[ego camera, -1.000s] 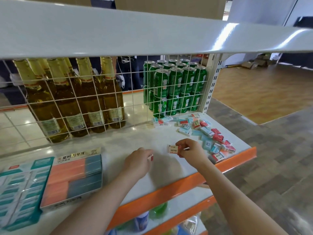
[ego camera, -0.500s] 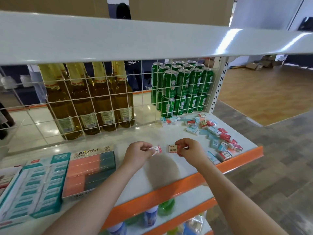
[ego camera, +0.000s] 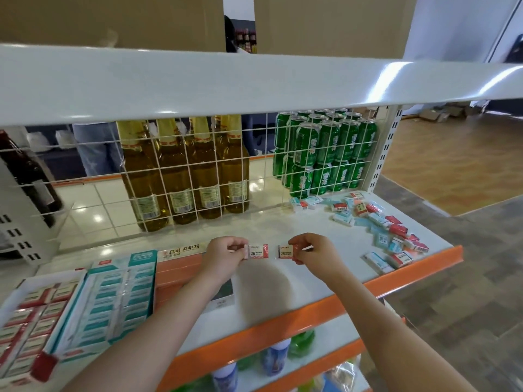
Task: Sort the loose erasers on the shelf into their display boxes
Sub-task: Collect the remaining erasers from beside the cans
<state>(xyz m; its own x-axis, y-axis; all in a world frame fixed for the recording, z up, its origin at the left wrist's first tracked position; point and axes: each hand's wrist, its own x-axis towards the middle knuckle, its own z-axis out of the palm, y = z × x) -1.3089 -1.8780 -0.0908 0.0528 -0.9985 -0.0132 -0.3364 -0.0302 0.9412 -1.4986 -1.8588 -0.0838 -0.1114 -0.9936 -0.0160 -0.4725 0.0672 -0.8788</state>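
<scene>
**Now two erasers are held up side by side**

Above the white shelf (ego camera: pixel 297 239), a red-patterned eraser (ego camera: pixel 258 251) is pinched by the left hand (ego camera: pixel 223 254) and a paler one (ego camera: pixel 286 252) by the right hand (ego camera: pixel 317 254). The orange display box (ego camera: pixel 178 267) is partly hidden behind the left forearm. Since a second ago, the left-hand eraser has been raised level with the other.

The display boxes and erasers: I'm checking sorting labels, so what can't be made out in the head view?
- Orange box: front hidden by the left hand and forearm.
- Red-pack box: cut off by the left frame edge.
- Held erasers: only "2B" legible, the rest too small.
- Loose pile: print too small.
</scene>
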